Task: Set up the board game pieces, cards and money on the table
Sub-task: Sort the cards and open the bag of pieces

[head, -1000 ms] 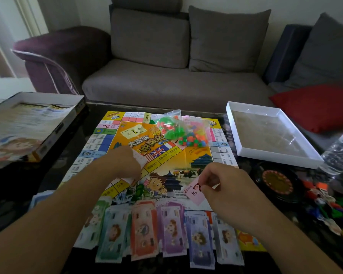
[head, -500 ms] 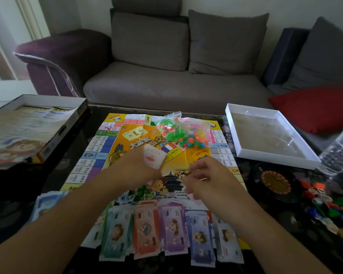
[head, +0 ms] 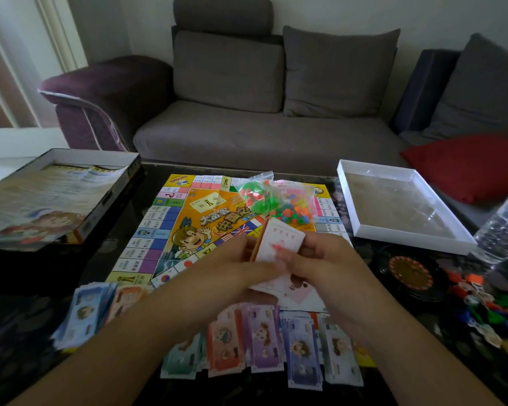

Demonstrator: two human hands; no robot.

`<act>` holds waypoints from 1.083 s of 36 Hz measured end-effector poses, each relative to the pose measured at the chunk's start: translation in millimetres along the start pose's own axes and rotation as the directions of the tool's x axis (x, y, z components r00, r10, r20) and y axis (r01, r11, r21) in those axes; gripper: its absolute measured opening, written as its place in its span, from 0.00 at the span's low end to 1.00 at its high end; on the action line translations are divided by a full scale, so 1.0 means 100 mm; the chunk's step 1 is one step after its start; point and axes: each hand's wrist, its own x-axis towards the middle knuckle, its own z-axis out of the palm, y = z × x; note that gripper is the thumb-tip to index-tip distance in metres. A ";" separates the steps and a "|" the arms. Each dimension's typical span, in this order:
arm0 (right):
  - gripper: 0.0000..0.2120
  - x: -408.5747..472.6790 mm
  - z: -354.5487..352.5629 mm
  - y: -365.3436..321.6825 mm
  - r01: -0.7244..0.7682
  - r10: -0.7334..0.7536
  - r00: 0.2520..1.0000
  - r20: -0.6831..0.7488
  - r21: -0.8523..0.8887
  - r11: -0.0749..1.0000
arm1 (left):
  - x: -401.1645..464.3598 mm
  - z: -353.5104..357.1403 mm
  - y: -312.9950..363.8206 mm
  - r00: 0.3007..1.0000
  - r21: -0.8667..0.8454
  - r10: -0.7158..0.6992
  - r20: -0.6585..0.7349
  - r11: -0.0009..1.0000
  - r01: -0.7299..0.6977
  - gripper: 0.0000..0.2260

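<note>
**Cards in hand, board half dressed**

Both hands meet over the near middle of the game board [head: 188, 218]. The left hand [head: 229, 268] and right hand [head: 323, 265] together pinch a small stack of white cards [head: 279, 240], tilted up above a pink card [head: 298, 288] lying on the board. The step looks like squaring the deck (money [head: 261, 341] is already fanned along the near edge). Next, I judge, the stack needs an even set-down on its card space; the bag of pieces [head: 273, 200] remains unopened.
</note>
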 end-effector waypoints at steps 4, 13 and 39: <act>0.11 -0.03 -0.02 -0.07 0.012 -0.014 0.996 0.088 0.016 1.000 | -0.14 -0.11 0.12 0.963 -0.310 -0.059 0.263 0.940 0.143 0.16; 0.14 -0.04 0.00 -0.08 0.008 -0.022 0.991 0.129 0.102 0.995 | -0.26 -0.11 0.17 0.981 -0.284 0.034 0.189 0.959 0.021 0.15; 0.10 -0.04 0.00 -0.06 0.023 -0.008 0.996 -0.093 0.155 0.988 | -0.18 0.10 0.10 0.939 -0.039 0.174 -0.296 0.980 -0.193 0.07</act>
